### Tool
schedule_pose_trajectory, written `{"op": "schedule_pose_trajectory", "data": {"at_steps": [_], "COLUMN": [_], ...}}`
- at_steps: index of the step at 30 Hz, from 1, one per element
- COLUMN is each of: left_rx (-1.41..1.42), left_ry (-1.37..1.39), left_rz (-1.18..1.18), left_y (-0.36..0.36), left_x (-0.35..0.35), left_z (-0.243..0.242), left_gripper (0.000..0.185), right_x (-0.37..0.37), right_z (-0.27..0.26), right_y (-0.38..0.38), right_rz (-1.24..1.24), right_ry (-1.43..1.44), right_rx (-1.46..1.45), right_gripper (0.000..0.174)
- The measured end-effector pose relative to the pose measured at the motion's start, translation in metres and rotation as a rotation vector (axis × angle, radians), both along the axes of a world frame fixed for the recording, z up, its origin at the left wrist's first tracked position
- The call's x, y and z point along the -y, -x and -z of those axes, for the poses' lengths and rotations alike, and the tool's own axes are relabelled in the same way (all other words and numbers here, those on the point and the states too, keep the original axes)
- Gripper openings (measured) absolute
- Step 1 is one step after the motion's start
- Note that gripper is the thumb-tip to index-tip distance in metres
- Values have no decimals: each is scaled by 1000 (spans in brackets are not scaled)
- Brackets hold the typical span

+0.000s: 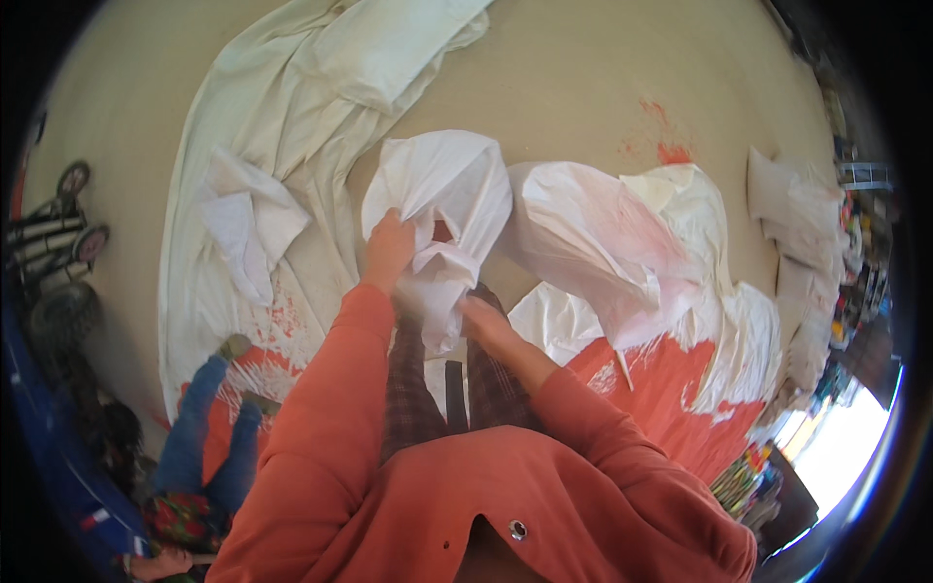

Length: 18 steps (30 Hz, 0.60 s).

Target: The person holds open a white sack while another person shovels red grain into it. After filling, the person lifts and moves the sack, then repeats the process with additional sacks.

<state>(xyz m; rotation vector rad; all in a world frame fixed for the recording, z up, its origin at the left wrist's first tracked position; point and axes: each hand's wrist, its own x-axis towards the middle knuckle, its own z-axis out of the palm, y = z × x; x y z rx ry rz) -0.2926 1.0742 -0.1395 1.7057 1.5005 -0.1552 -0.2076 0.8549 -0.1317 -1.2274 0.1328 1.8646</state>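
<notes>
A white woven sack [459,171] lies before me with its mouth folded towards me, and a small reddish patch shows through a gap in it. My left hand [390,248] grips the sack's edge on its left side. At the near end my right hand [485,321] holds the bunched, slightly blurred mouth of the sack. Touching it on the right is a second white sack [583,211] with a pinkish tint. Red powder or grain [641,408] is spread beside my right arm.
A cream sheet [255,109] with an empty sack [251,218] on it stretches along the left. Another person [197,430] stands at lower left. Wheeled equipment [65,233] is at far left. Filled sacks [798,218] line the right, near piled goods [860,291].
</notes>
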Motion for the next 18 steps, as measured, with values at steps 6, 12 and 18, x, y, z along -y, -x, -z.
{"op": "schedule_pose_trajectory", "data": {"at_steps": [6,12,18], "left_rx": [-20,-19,-29], "left_ry": [2,83,155], "left_rz": [-6,-35,44], "left_y": [-6,-10,-10], "left_x": [-3,-8,-15], "left_z": [-1,1,24], "left_gripper": [43,57,61], "right_x": [163,205,125], "right_z": [-16,-70,-4], "right_y": [-113,-300,-345], "right_rz": [482,816,-207], "right_ry": [510,732,163], "right_rx": [383,525,999], "right_gripper": [38,75,40]}}
